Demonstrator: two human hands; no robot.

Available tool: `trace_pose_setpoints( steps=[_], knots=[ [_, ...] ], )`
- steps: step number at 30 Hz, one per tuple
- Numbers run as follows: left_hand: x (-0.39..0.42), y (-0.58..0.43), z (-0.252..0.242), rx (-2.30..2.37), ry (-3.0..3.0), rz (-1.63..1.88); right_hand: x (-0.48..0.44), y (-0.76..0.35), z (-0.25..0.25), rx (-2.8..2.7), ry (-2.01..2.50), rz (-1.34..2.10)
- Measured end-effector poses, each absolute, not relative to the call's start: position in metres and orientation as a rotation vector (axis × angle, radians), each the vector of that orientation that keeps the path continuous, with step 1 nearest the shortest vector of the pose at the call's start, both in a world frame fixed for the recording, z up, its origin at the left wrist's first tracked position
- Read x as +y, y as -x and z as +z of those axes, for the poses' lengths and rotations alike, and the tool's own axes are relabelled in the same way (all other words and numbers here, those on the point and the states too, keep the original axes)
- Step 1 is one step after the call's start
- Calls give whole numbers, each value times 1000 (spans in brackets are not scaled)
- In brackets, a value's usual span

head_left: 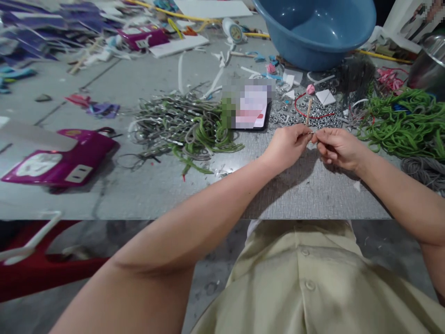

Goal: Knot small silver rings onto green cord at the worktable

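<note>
My left hand (288, 144) is closed in a pinch around a thin wooden stick (308, 111) that points up and away from me. My right hand (336, 147) is also pinched, its fingertips meeting the left hand's at a small item too tiny to make out. Both hands hover just above the grey table (167, 185). Right behind them lies a spread of small metal rings (321, 115) with a red loop (301, 111) on it. A heap of grey and green cords (184, 127) lies to the left of my hands.
A blue basin (318, 30) stands at the back. Green cords (405, 120) pile up at the right, grey ones (426, 171) beside them. A phone (252, 109) lies flat behind my hands. Purple cases (59, 160) sit at the left, a red stool (41, 269) below the table edge.
</note>
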State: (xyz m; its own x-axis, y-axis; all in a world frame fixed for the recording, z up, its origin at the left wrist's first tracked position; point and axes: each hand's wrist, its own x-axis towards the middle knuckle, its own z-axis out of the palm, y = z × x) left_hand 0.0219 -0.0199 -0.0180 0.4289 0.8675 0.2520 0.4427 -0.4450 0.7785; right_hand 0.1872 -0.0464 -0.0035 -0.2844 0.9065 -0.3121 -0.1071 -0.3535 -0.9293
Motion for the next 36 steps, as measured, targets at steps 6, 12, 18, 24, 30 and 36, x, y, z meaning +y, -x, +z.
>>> trace_pose_setpoints(
  steps=[6, 12, 18, 24, 30, 36],
  knots=[
    [-22, -19, -3, 939, -1461, 736, -46, -184, 3, -1048, 1171, 1757],
    [-23, -16, 0, 629, -1108, 520, -47, -184, 3, -1083, 1147, 1784],
    [-26, -20, 1, 613, -1016, 574, -50, -181, 3, -1067, 1118, 1779],
    [-25, -17, -1, 709, -1126, 557, -52, -180, 4, -1085, 1150, 1712],
    [-25, -18, -1, 730, -1210, 552, -52, -180, 0, -1170, 1116, 1656],
    [-27, -19, -3, 707, -1199, 617, -52, -180, -1, -1158, 1091, 1656]
  ],
)
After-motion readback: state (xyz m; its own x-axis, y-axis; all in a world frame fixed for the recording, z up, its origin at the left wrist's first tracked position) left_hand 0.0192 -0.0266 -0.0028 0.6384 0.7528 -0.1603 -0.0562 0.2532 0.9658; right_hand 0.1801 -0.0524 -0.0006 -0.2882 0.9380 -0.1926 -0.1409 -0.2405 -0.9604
